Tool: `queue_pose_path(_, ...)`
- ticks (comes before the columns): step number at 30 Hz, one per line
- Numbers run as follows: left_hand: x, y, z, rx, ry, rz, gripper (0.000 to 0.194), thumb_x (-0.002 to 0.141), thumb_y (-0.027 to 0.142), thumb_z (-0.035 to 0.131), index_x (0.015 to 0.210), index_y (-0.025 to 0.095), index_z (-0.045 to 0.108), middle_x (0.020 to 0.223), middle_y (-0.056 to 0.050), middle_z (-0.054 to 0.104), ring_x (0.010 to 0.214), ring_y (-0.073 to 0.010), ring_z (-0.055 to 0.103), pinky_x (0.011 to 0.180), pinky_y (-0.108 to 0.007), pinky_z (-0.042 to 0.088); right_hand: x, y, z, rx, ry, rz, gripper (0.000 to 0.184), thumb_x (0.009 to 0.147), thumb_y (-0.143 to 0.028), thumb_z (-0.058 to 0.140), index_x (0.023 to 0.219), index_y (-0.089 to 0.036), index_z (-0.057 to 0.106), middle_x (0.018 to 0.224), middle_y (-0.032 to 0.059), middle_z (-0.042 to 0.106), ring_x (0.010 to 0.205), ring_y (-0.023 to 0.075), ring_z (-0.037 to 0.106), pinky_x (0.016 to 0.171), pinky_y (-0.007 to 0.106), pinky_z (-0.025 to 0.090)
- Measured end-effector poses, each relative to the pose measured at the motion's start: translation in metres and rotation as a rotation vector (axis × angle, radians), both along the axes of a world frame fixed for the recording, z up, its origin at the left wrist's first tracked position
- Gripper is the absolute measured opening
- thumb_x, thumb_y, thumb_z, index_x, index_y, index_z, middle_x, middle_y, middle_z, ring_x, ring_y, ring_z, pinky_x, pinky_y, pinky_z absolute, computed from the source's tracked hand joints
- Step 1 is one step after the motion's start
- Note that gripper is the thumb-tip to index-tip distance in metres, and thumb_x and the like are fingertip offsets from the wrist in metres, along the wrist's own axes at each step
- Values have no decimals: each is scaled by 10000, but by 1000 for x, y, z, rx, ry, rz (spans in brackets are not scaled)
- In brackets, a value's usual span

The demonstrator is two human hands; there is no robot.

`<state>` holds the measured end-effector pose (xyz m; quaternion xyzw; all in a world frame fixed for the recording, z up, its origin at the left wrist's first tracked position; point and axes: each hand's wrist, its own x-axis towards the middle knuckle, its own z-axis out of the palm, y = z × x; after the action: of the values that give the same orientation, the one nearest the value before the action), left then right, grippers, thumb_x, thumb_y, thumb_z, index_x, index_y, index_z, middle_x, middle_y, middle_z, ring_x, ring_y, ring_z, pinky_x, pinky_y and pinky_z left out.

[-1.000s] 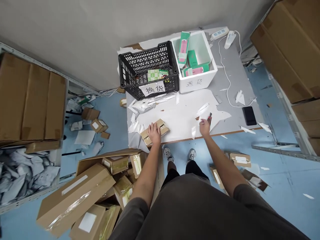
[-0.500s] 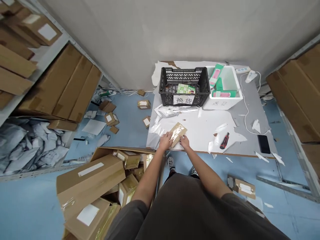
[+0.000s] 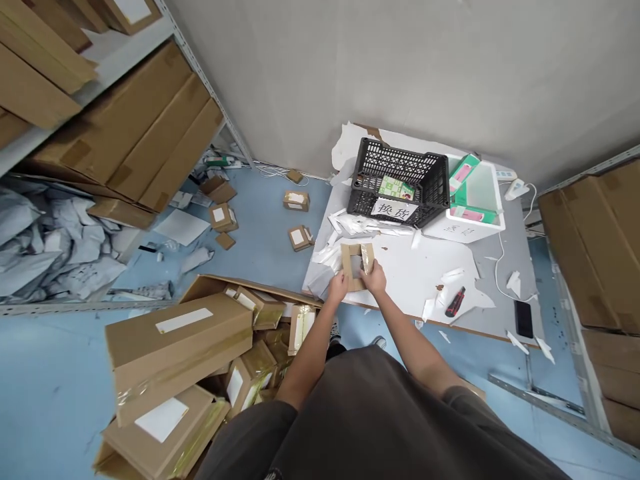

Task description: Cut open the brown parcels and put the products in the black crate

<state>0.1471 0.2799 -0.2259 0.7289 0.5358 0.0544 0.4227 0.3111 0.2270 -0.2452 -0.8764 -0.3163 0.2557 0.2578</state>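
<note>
A small cardboard box [image 3: 346, 259] is over the front left of the table, its top flaps spread apart. Shiny clear tape clings to the right flap. Through the opening something greyish shows, too small to make out. My left hand [image 3: 339, 287] is closed on the box's lower left edge. On the other side, my right hand [image 3: 375, 277] grips the right flap, its fingertips at the opening. To the right on the table lies a red and black box cutter [image 3: 455, 302].
Behind the box stand a black crate [image 3: 400, 170] and a white bin [image 3: 463, 230] with green and pink packs. A phone [image 3: 524, 319] lies at the table's right. A large carton [image 3: 200, 283] full of boxes stands at left. Shelves [image 3: 173, 20] flank both sides; small boxes [image 3: 296, 200] litter the floor.
The box's taped top has come open, and its flaps are now spread. My right hand has moved up along its right side. The view has turned left.
</note>
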Motion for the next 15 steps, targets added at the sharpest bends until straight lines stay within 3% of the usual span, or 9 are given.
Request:
queue_pose_path(3, -10, -2, -5, 143, 20, 100, 647, 989, 140, 505, 1628, 220, 444, 1602, -133, 561, 1429, -279, 573, 1130, -408, 517, 1, -3, 1, 78, 27, -1, 714, 808, -355, 680, 1484, -163, 552, 1453, 176, 628, 1277, 324, 624, 1052, 390, 505)
queue_pose_path(5, -6, -4, -5, 249, 18, -18, 622, 940, 67, 523, 1532, 251, 568, 1701, -92, 445, 1573, -286, 401, 1232, -465, 436, 10, -8, 1, 187, 117, -22, 555, 836, -378, 596, 1353, -179, 630, 1355, 136, 686, 1176, 290, 656, 1019, 383, 520)
queue_pose_path(7, 4, -5, -4, 288, -14, -242, 496, 928, 40, 521, 1334, 253, 712, 1682, -66, 477, 1614, -283, 327, 1275, -507, 379, 24, -16, 0, 258, 222, -61, 438, 870, -441, 516, 1196, -196, 677, 1195, 100, 739, 1060, 266, 671, 954, 372, 538)
queue_pose_path(9, 16, -6, -2, 293, -26, -369, 358, 935, 69, 548, 1174, 221, 766, 1628, -88, 542, 1605, -300, 342, 1279, -537, 366, 40, -27, -2, 273, 324, -124, 448, 875, -513, 497, 1148, -204, 673, 1022, 69, 751, 939, 251, 668, 856, 359, 549)
queue_pose_path(12, 26, -8, -2, 306, -31, -340, 199, 973, 181, 589, 1034, 175, 778, 1537, -144, 615, 1585, -328, 368, 1274, -532, 371, 57, -43, -11, 213, 431, -224, 581, 811, -594, 605, 1234, -196, 631, 792, -1, 682, 780, 225, 639, 726, 325, 532)
queue_pose_path(15, 24, -9, -2, 317, -79, -332, 252, 1034, 255, 541, 947, 186, 769, 1350, -133, 720, 1548, -297, 412, 1271, -485, 377, 58, -49, -24, 93, 478, -272, 682, 766, -652, 665, 1272, -197, 607, 724, -50, 612, 699, 196, 626, 666, 296, 515)
